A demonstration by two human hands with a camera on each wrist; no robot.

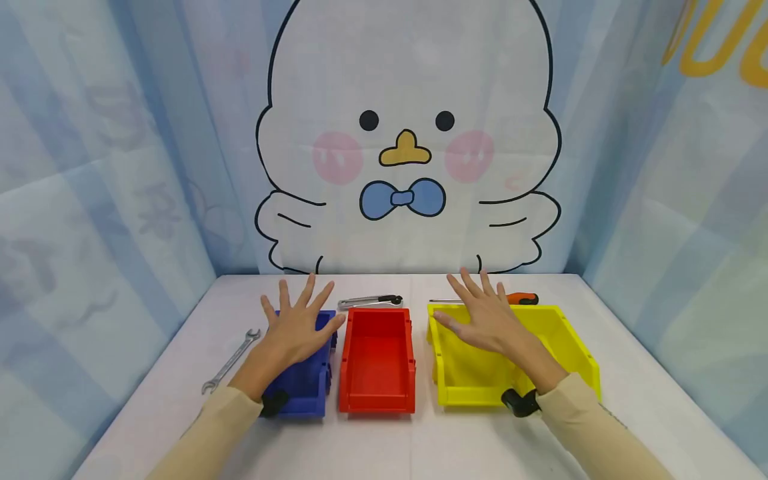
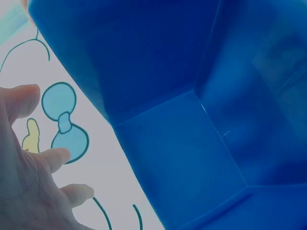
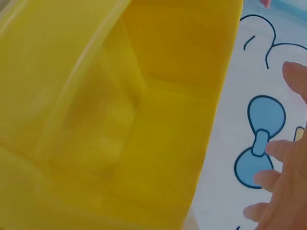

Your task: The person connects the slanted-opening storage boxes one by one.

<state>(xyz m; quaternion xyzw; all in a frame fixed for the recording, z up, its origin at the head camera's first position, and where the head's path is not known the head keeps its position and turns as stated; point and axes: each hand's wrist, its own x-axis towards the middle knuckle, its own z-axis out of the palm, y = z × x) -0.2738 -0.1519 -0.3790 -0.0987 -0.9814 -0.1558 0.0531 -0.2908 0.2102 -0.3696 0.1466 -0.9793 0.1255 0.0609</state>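
My left hand (image 1: pixel 295 331) hovers over the blue bin (image 1: pixel 300 390) with its fingers spread and nothing in its grasp. In the left wrist view the blue bin's inside (image 2: pixel 182 153) fills most of the picture and holds nothing visible. Above the yellow bin (image 1: pixel 474 393), my right hand (image 1: pixel 487 319) is likewise spread and holds nothing. The yellow bin's bare inside (image 3: pixel 163 139) shows in the right wrist view beside the fingers. Between the two hands stands a red bin (image 1: pixel 378 403), with nothing seen in it.
A double open-ended wrench (image 1: pixel 231 362) lies left of the blue bin. Behind the red bin is a metal tool with a black part (image 1: pixel 370 302), perhaps a utility knife. A screwdriver with an orange-and-black handle (image 1: pixel 522 299) lies behind the yellow bin. Printed curtains (image 1: pixel 408 240) enclose the table.
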